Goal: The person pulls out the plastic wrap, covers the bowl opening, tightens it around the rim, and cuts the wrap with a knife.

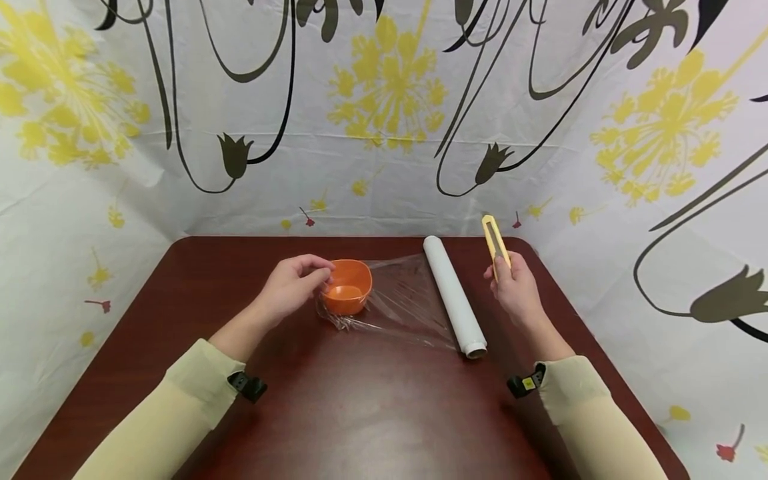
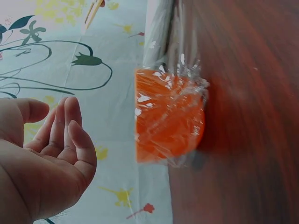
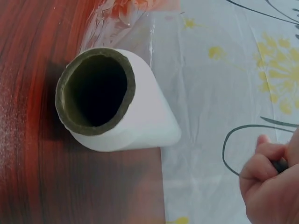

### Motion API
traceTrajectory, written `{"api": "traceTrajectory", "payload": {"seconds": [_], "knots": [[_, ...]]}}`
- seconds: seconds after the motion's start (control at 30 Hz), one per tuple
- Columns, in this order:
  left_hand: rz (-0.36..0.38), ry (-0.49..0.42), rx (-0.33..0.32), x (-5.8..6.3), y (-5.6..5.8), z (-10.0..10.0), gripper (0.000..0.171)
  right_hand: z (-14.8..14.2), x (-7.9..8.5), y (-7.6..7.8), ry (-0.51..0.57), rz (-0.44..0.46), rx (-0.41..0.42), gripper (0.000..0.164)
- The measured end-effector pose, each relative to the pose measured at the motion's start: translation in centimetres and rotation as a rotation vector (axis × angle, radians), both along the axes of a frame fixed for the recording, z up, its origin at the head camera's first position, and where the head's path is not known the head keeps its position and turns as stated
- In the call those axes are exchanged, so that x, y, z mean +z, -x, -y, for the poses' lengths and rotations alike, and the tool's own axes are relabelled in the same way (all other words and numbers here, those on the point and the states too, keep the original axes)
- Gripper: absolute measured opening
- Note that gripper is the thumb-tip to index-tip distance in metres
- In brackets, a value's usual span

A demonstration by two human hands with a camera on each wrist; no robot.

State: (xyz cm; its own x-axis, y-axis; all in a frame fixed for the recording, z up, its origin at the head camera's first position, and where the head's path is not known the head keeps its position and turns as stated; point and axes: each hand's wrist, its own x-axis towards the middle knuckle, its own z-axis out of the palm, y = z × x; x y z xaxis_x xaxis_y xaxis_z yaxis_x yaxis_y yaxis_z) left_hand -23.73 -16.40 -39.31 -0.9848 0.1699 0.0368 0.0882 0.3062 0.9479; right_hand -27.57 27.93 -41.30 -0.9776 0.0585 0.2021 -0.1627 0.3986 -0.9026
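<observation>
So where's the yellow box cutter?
In the head view, the yellow box cutter is in the right hand, to the right of the plastic wrap roll.

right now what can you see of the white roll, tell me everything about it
The white roll is a long, straight, smooth cylinder, seemingly wound plastic wrap, around a hollow brown core, cardboard by its look, open at the near end. It lies on its side on the dark reddish-brown table, slanting slightly, far end further left, between the orange bowl and the right hand. A clear, creased film stretches from it leftward to the bowl. No hand touches it.
</observation>
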Motion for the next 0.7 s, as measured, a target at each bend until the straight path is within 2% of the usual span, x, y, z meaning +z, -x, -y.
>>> {"api": "traceTrajectory", "payload": {"seconds": [0.13, 0.3, 0.43, 0.53, 0.7], "knots": [[-0.004, -0.018, -0.023, 1.0, 1.0, -1.7, 0.023, 0.3, 0.2, 0.0, 0.015, -0.015, -0.046, 0.046], [-0.039, -0.008, -0.074, 2.2, 3.0, -4.4, 0.021, 0.6, 0.2, 0.0, -0.049, -0.039, -0.115, 0.045], [-0.056, 0.056, -0.108, 3.2, 5.0, -6.8, 0.023, 0.9, 0.2, 0.1, -0.086, -0.068, -0.163, 0.044], [-0.037, 0.1, -0.138, 3.8, 6.6, -8.6, 0.025, 1.3, 0.2, 0.1, -0.118, -0.075, -0.192, 0.045], [-0.063, 0.192, -0.179, 4.1, 9.2, -11.2, 0.026, 1.9, 0.1, 0.2, -0.155, -0.052, -0.209, 0.05]]}}
